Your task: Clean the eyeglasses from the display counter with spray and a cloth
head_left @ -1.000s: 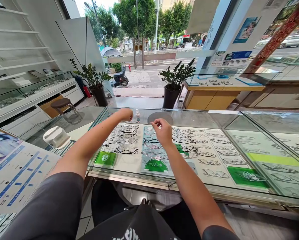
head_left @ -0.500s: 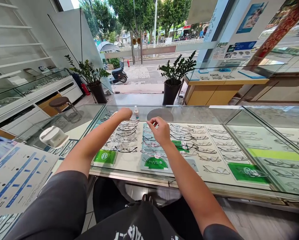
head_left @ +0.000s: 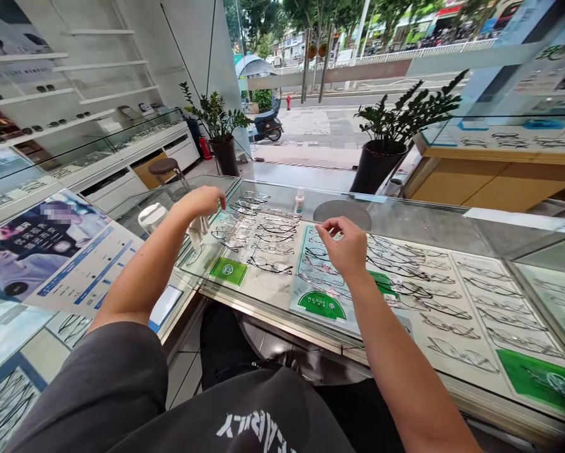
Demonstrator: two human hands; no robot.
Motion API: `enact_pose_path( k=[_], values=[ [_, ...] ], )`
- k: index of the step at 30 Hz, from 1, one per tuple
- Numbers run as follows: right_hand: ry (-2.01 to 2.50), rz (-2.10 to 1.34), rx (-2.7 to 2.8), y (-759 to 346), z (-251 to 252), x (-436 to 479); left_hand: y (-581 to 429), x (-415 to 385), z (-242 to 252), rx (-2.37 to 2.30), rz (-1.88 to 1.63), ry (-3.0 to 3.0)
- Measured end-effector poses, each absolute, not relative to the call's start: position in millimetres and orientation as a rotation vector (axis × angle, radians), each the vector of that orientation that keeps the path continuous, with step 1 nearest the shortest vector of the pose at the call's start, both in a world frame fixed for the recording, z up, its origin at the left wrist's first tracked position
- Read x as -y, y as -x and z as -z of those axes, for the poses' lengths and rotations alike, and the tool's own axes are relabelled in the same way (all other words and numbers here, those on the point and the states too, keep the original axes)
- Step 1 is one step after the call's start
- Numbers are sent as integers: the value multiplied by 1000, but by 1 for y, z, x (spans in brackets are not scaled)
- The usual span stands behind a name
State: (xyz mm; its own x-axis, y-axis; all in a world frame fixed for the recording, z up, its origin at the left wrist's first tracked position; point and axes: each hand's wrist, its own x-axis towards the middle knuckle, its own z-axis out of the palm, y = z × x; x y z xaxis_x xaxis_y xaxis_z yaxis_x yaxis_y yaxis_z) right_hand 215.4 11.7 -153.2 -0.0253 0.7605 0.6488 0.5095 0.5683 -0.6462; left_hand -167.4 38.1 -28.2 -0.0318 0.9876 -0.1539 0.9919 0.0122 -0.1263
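Note:
Above the left end of the glass counter, my left hand is raised with its fingers curled downward. Their tips are mostly hidden. Just below this hand is a pale, cloth-like thing; I cannot tell whether the hand holds it. My right hand is over the middle of the counter, thumb and index finger pinched together. Anything between those fingertips is too small to make out. Rows of eyeglasses lie beneath the glass. A small white bottle stands beyond my hands, near the far edge.
A printed leaflet stands at the left, near a white container. Green cards lie among the glasses. Past the counter are a stool, two potted plants and a glass front onto the street.
The view has swung left, showing more of the leaflet and left shelves. My left hand has moved left along the counter. My right hand keeps its pinch over the same display of glasses.

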Motion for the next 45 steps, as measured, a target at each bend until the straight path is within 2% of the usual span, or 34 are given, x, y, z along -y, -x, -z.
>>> enact_pose_path(
  k=[9, 15, 22, 37, 45],
  values=[
    [1062, -337, 1686, -206, 160, -8, 216, 2, 96, -2352, 116, -1869],
    [1070, -365, 1662, -207, 161, -7, 217, 9, 114, -2459, 15, -1960],
    [1046, -354, 1699, -207, 159, -4, 207, 15, 119, -1997, -285, -2369],
    [1041, -364, 1700, -206, 161, -5, 195, 14, 131, -1827, 187, -2667],
    [1033, -381, 1702, -206, 159, -4, 195, 22, 121, -1817, 157, -2708]
  ],
)
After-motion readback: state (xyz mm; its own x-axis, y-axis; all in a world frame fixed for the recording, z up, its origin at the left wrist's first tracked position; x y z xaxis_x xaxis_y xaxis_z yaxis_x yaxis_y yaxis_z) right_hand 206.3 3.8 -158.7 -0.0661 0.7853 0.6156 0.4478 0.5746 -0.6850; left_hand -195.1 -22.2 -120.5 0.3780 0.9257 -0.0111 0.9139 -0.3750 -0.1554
